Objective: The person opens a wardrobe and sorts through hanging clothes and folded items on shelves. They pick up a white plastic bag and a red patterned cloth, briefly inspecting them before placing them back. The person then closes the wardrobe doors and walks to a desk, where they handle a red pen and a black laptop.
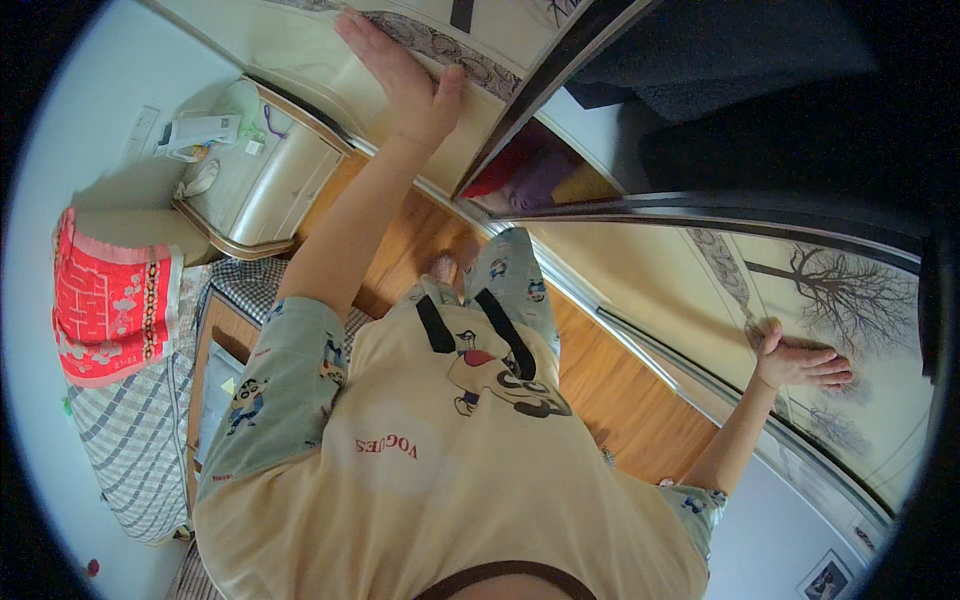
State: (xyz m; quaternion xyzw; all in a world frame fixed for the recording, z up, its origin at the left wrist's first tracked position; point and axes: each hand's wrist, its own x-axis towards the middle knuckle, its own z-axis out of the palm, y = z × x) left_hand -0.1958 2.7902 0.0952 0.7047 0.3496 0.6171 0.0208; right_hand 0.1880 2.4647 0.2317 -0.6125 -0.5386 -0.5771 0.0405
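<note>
My left hand [409, 86] lies flat against a cream wardrobe door panel [307, 45] with a grey patterned band, its thumb spread from the fingers. Over on the right, my right hand [802, 365] is spread on another sliding door panel [795, 315], printed with bare trees. Neither hand grips anything. Between the two panels the wardrobe stands open. Dark cloth [750, 112] fills much of the gap, and purple fabric [544, 180] and red fabric [499, 174] lie low inside. A metal floor track [637, 341] runs below the right panel.
A bedside cabinet [277, 187] at the left carries a white box [202, 131], a plastic bag and small items. Nearby are a red patterned cloth [112, 307] and checked bedding [131, 442]. Wooden flooring [600, 375] runs around my legs. A framed picture [825, 577] is at the lower right.
</note>
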